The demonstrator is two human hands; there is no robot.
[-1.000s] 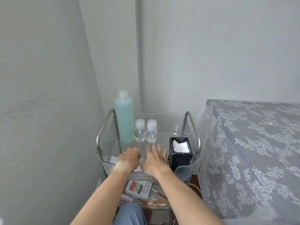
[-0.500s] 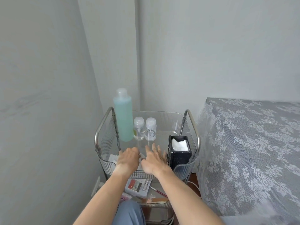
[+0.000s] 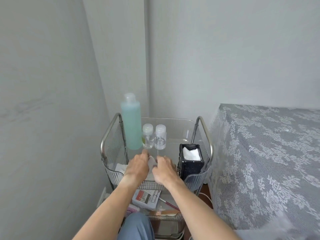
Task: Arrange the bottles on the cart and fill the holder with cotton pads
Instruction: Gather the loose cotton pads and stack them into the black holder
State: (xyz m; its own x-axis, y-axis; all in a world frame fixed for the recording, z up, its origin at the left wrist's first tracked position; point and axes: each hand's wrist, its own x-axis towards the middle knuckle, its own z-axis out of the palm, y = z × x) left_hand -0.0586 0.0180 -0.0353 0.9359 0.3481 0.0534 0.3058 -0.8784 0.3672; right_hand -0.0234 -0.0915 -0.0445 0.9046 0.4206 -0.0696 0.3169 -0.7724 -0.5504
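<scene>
A tall blue-green bottle (image 3: 131, 123) stands at the back left of the clear cart tray (image 3: 173, 122). Two small clear bottles (image 3: 148, 138) (image 3: 160, 139) stand side by side just right of it. A black holder (image 3: 190, 166) at the front right is packed with white cotton pads (image 3: 191, 153). My left hand (image 3: 138, 166) and my right hand (image 3: 165, 168) meet at the tray's front, both pinching a white cotton pad (image 3: 152, 161) between them. More white pads (image 3: 120, 168) lie at the tray's front left, partly hidden by my left hand.
Metal handles (image 3: 108, 134) (image 3: 207, 134) arch over both sides of the cart. The lower shelf holds a small box (image 3: 145, 199) and a thin red stick (image 3: 168, 203). A lace-covered surface (image 3: 268, 153) stands close on the right. Walls close in at left and behind.
My right hand's fingers, spread flat before, have curled in. Both hands now pinch a white pad that shows between them. The view has drifted slightly; the bottles and holder have not moved.
</scene>
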